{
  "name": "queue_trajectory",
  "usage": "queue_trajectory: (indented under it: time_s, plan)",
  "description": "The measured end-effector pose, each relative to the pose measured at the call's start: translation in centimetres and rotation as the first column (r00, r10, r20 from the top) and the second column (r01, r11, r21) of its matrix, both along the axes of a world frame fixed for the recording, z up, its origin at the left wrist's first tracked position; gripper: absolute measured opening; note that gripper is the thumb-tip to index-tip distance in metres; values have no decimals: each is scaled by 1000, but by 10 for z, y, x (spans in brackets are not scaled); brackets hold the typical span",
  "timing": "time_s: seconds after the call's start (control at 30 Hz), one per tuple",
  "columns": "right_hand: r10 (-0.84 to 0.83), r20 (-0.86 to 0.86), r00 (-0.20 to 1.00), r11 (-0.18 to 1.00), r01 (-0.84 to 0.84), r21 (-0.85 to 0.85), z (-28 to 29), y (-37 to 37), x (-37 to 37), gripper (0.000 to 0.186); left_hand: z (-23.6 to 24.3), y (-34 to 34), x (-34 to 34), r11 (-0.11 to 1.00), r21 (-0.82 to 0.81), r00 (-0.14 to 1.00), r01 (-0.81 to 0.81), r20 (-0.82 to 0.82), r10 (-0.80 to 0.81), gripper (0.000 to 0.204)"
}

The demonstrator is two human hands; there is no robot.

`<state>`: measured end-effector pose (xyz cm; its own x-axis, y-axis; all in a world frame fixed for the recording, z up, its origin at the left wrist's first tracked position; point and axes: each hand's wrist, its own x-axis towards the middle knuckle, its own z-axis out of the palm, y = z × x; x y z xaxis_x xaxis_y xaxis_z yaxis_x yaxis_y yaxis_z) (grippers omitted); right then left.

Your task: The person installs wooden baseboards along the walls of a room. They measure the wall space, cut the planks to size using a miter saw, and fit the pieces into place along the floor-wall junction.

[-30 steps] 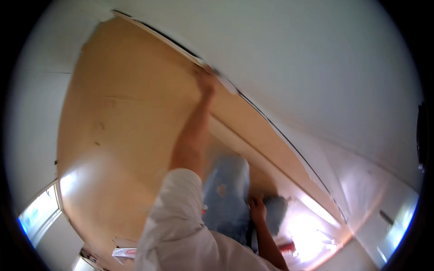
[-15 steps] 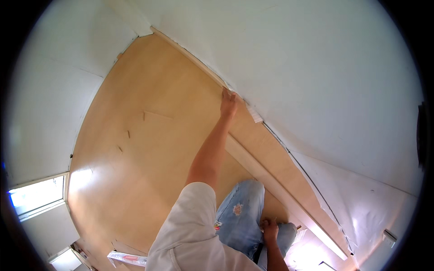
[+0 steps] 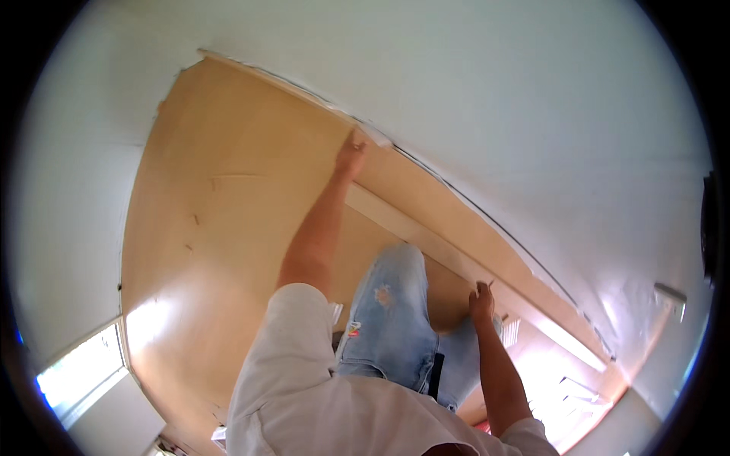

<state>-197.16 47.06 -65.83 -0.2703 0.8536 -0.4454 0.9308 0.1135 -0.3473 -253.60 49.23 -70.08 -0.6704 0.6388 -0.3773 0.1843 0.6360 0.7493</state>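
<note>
My left hand reaches forward to the seam between the tan board and the white wall. Its fingertips are closed against a short pale strip at that seam; a narrow trim continues up-left from there. My right hand is raised beside the long pale plank, fingers curled round a small thin item too small to name. My knees, in torn jeans, are below the plank.
A bright window is at the lower left, set in a white wall. Glare and several blurred items lie at the lower right. A small pale fitting is on the right wall.
My left hand has shifted along the seam toward the short strip. My right hand has lifted away from beside my knee, up toward the plank. The view has shifted.
</note>
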Motion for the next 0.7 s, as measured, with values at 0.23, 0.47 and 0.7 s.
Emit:
queue_trajectory:
  time_s: [0.23,0.47,0.7]
  plan:
    - [189,128,974,976,-200,87,-5,28,-6,71,-33,9,2,995,34,986,95,-138,-89,62]
    - [323,217,921,926,-355,129,-28,38,-19,73,-60,-2,-11,969,49,940,243,-259,-223,57]
    - [443,168,880,892,-452,17,-22,72,-13,46,-40,4,4,975,170,976,145,-187,-112,50]
